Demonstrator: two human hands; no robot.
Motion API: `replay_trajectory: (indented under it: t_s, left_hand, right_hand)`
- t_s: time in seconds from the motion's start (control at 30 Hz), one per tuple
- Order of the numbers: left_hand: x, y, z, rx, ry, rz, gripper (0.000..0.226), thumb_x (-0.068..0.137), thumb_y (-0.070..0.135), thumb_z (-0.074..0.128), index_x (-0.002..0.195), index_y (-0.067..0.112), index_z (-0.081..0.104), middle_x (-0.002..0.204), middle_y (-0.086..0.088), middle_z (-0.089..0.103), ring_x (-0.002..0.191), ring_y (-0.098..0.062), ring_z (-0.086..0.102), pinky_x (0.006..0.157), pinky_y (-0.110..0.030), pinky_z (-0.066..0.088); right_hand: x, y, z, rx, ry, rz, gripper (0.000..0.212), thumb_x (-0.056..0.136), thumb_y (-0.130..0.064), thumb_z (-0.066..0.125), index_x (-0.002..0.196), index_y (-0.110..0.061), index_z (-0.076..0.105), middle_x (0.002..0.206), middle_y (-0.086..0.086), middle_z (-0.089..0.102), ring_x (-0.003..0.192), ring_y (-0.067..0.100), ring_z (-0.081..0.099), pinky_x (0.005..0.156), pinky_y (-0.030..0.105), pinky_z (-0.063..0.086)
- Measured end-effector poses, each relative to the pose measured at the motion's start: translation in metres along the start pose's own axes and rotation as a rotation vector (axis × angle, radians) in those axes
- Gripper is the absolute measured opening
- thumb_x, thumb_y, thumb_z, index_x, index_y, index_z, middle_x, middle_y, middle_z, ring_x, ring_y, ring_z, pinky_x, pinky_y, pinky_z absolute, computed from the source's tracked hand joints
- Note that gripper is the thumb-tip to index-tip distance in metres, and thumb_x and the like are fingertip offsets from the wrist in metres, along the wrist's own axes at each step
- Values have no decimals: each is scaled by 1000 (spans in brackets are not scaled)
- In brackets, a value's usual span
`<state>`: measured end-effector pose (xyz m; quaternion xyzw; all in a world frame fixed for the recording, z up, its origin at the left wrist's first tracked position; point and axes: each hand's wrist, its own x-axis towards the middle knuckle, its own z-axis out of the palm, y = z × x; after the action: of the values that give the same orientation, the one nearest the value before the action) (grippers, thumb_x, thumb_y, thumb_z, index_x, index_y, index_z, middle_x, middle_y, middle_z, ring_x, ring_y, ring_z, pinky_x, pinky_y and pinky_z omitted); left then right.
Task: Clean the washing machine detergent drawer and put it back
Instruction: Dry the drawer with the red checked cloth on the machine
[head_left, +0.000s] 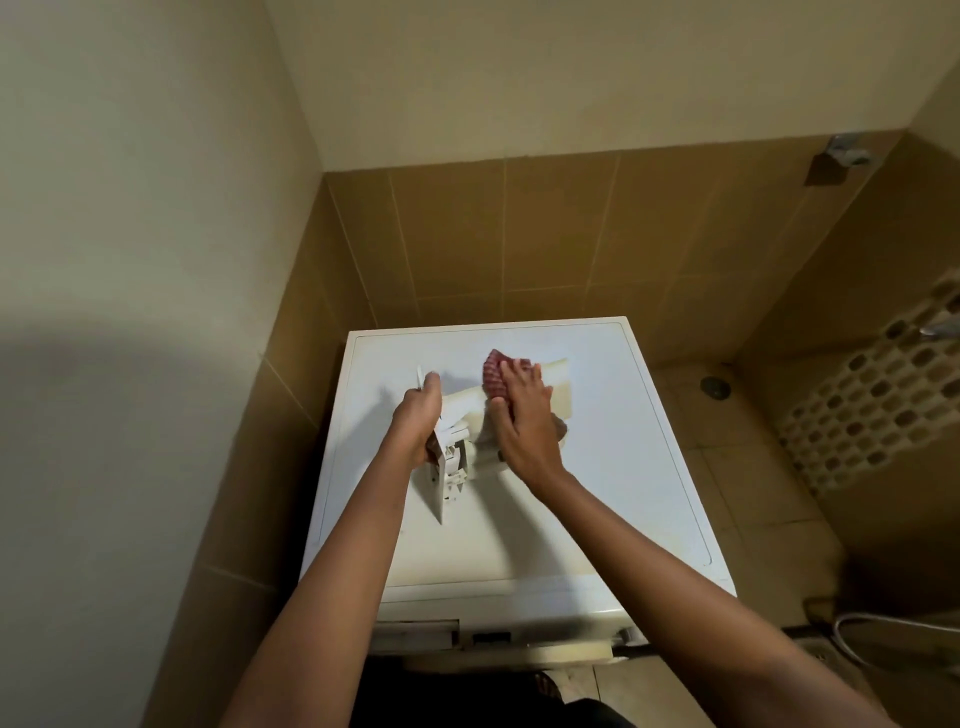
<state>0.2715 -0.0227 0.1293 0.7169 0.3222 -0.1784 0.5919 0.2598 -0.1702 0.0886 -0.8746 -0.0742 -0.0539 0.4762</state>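
Observation:
The white detergent drawer (556, 384) lies on top of the white washing machine (623, 493), its front panel turned toward the left. My left hand (418, 421) grips the drawer's front panel end and holds it steady. My right hand (524, 415) presses a red-and-white checked cloth (492, 375) onto the drawer's body, fingers spread over the cloth. The empty drawer slot (415, 631) shows at the machine's upper front left. Most of the drawer's inside is hidden under my right hand and the cloth.
The machine stands in a corner with brown tiled walls behind it and at its left. A floor drain (715, 387) and a mosaic tile wall (878, 395) are to the right. A hose (862, 639) lies on the floor at lower right.

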Motion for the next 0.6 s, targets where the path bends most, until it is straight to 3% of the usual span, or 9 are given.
replay_trajectory:
  t_s: [0.1, 0.2, 0.37, 0.5, 0.6]
  left_hand:
    - [-1, 0, 3, 112, 77, 42, 86, 89, 74, 13, 134, 10, 48, 124, -20, 60, 109, -37, 60, 96, -51, 49]
    - [0, 2, 5, 105, 109, 66, 81, 92, 70, 12, 131, 12, 53, 121, -18, 63, 109, -36, 61, 97, -50, 48]
    - [1, 0, 0, 137, 106, 71, 71, 95, 66, 20, 127, 10, 50, 113, -18, 64, 98, -34, 65, 89, -51, 54]
    - [4, -1, -6, 122, 68, 87, 55, 98, 58, 26, 118, 12, 49, 108, -18, 63, 93, -32, 66, 79, -52, 58]
    - [6, -1, -5, 131, 82, 100, 51, 99, 56, 25, 115, 14, 47, 110, -18, 61, 98, -33, 64, 83, -53, 56]
  right_hand:
    - [-9, -10, 7, -24, -142, -173, 47, 100, -17, 38, 146, -17, 38, 155, 3, 30, 147, 15, 10, 119, 32, -4]
    - [-10, -11, 3, -26, -254, -282, 44, 101, -13, 37, 144, -20, 42, 153, 1, 34, 146, 13, 13, 118, 28, -2]
    - [4, 14, -21, -371, -291, -463, 45, 102, -27, 38, 147, -26, 36, 155, -3, 30, 147, 15, 14, 119, 34, 4]
    - [12, 47, -47, -270, -86, -153, 43, 101, -24, 39, 143, -29, 41, 154, -5, 32, 146, 17, 18, 119, 43, 14]
    - [14, 58, -57, 32, 39, 112, 43, 102, -27, 36, 144, -37, 38, 149, -11, 39, 139, 14, 34, 114, 32, 28]
